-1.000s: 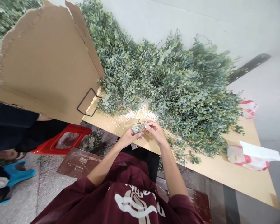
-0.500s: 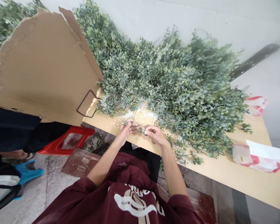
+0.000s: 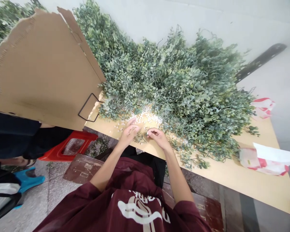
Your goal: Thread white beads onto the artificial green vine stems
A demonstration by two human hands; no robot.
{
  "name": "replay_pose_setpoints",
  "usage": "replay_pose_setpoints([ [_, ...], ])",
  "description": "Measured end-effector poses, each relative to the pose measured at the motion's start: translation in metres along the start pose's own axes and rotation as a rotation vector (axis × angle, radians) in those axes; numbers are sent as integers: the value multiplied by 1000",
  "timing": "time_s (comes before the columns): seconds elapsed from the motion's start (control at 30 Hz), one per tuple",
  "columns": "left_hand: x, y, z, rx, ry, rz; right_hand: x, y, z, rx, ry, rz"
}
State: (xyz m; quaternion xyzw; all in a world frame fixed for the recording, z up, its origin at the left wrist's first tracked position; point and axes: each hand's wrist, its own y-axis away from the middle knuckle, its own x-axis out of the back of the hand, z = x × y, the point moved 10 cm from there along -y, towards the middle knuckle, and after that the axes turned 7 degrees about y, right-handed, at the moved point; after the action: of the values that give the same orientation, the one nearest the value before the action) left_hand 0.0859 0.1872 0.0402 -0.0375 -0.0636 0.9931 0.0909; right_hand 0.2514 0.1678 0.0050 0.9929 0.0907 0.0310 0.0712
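Left hand [image 3: 129, 133] open, right hand [image 3: 159, 138] pinching something too small to tell, sprig [image 3: 140, 138] between them on worktop [image 3: 256, 183], foliage [image 3: 174, 80] above, cardboard [image 3: 43, 71] hiding upper left

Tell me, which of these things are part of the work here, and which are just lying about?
Part of the work: the left hand, the right hand, the small green leafy sprig between them, the big heap of green leafy stems, the tiny white pellets.

Lying about: the torn brown cardboard sheet, the red plastic stool, the red-and-white plastic bag.
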Motion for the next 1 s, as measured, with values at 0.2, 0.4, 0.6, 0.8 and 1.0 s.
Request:
replay_pose_setpoints([
  [0.2, 29, 15, 10, -71, -213, 286, 6, 4, 2, 0, -22, 102],
  [0.4, 38, 30, -1, 126, -302, 181, 13, 7, -2, 71, -167, 196],
  [0.6, 13, 23, -4, 257, -440, -101, 4, 4, -14, 167, -295, 217],
  [0.8, -1, 5, -25, 351, -4, -89, -4, 8, -24, 225, -245, 196],
  [1.0, 16, -11, -21, 122, 385, 264, -3, 7, -13, 177, -188, 215],
])
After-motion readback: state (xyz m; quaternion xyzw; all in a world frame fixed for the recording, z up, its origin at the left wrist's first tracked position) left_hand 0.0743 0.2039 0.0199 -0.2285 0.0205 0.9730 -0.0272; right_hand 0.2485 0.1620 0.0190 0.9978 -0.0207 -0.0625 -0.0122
